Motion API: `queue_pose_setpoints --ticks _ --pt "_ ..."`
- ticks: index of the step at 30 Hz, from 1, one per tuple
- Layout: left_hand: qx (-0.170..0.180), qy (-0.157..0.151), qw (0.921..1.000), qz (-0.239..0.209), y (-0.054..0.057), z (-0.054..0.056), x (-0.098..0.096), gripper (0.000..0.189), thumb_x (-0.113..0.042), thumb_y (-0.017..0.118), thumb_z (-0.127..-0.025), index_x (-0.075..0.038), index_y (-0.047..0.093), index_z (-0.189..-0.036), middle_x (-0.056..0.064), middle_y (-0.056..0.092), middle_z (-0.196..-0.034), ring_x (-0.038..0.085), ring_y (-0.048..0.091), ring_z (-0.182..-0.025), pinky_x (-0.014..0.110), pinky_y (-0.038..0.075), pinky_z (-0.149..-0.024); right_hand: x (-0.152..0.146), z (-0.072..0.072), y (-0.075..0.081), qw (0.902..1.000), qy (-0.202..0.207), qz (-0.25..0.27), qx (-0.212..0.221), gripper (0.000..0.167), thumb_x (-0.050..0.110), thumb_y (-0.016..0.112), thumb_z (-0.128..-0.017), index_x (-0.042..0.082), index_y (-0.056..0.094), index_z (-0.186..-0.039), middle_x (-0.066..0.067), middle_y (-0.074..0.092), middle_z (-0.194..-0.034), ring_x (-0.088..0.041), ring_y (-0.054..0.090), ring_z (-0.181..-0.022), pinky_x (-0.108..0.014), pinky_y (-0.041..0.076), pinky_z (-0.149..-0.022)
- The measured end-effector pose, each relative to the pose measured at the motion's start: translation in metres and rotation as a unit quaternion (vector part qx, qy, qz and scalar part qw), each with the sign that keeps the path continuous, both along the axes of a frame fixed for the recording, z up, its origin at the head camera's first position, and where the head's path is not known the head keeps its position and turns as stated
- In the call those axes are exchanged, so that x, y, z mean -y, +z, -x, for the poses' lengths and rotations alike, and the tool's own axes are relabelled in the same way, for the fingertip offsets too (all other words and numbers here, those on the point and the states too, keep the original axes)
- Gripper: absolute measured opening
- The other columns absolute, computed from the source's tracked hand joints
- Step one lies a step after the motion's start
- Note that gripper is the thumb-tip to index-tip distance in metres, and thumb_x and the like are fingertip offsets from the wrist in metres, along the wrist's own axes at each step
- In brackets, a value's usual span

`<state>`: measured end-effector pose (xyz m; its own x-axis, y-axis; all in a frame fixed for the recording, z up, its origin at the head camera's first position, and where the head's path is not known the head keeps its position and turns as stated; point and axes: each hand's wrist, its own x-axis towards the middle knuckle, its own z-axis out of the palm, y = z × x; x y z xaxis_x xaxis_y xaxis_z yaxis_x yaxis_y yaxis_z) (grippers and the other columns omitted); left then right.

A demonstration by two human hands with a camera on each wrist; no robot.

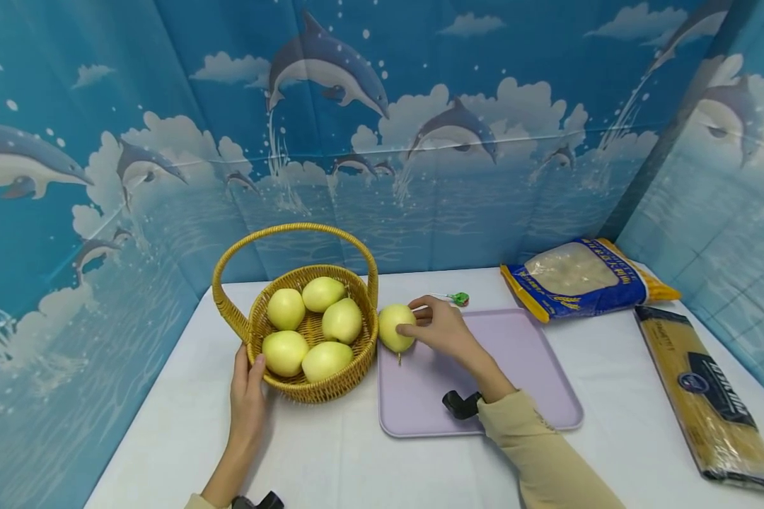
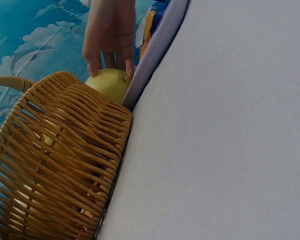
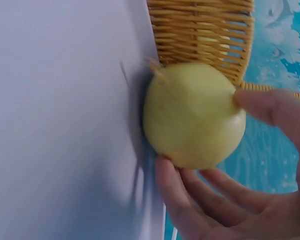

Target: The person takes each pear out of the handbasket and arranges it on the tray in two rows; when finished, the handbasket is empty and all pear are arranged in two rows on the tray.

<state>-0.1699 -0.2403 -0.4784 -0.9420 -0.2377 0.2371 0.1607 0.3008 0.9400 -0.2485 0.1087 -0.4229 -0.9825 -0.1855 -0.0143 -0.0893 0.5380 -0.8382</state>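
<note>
In the basket (image 1: 318,392), whose rim the left grip (image 1: 247,396) holds, only the head view shows us five pears (image 1: 342,322) clearly. Right of the basket, the right grip (image 1: 444,329) pinches another pear (image 1: 391,329).

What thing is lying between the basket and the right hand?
A pear lies between the basket and the right hand, as the head view shows.

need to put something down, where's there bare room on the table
Bare tablecloth lies in front of the basket, between left hand and right sleeve, and between tray and pasta pack. The tray's right side is bare too. Crowded: the tray's back left corner, with pear and right hand; the back right, with the blue bag.
</note>
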Motion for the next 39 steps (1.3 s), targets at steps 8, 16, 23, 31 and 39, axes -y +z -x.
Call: queue_pose_setpoints --ticks 8,16,23,31,39 --pt "0.005 0.001 1.0 -0.003 0.001 0.0 -0.001 0.057 -0.041 0.04 -0.114 -0.02 0.03 -0.166 0.001 0.035 -0.169 0.017 0.028 -0.159 0.015 0.026 -0.121 0.007 -0.003 -0.001 0.9993 -0.002 -0.033 -0.015 0.065 0.034 0.08 -0.093 0.0 0.056 -0.143 -0.024 0.069 -0.132 -0.037 0.069 -0.121 -0.053 0.057 -0.1" --pt "0.013 0.0 0.9999 -0.003 0.001 0.0 0.0 0.06 -0.042 0.04 -0.114 -0.021 0.025 -0.168 -0.001 0.031 -0.172 0.016 0.025 -0.16 0.04 0.022 -0.131 0.004 -0.007 0.011 0.9987 0.002 -0.036 -0.036 0.07 0.04 0.075 -0.098 -0.001 0.051 -0.148 -0.025 0.064 -0.14 -0.039 0.066 -0.126 -0.054 0.055 -0.103" --pt "0.01 0.002 0.9999 -0.005 0.001 0.001 0.0 0.059 -0.041 0.04 -0.114 -0.02 0.026 -0.168 0.0 0.032 -0.171 0.016 0.026 -0.159 0.012 0.025 -0.12 0.009 -0.018 0.036 0.9973 -0.002 0.004 -0.074 0.062 0.031 0.075 -0.099 0.004 0.052 -0.149 -0.022 0.061 -0.145 -0.038 0.061 -0.134 -0.051 0.056 -0.105" --pt "0.007 0.002 1.0 -0.006 0.001 0.002 0.0 0.059 -0.042 0.04 -0.114 -0.018 0.027 -0.167 0.001 0.034 -0.17 0.017 0.027 -0.159 0.009 0.025 -0.117 0.026 -0.034 0.048 0.9948 0.035 0.04 -0.086 0.054 0.023 0.076 -0.099 0.005 0.056 -0.146 -0.021 0.063 -0.142 -0.035 0.063 -0.132 -0.049 0.055 -0.107" --pt "0.011 0.006 0.9999 -0.002 0.002 0.001 0.0 0.059 -0.041 0.04 -0.114 -0.019 0.027 -0.167 0.001 0.033 -0.171 0.017 0.027 -0.159 0.025 0.025 -0.127 0.053 -0.045 0.036 0.9898 0.04 0.069 -0.118 0.045 0.017 0.077 -0.097 0.006 0.063 -0.138 -0.016 0.069 -0.134 -0.033 0.068 -0.124 -0.044 0.058 -0.104"
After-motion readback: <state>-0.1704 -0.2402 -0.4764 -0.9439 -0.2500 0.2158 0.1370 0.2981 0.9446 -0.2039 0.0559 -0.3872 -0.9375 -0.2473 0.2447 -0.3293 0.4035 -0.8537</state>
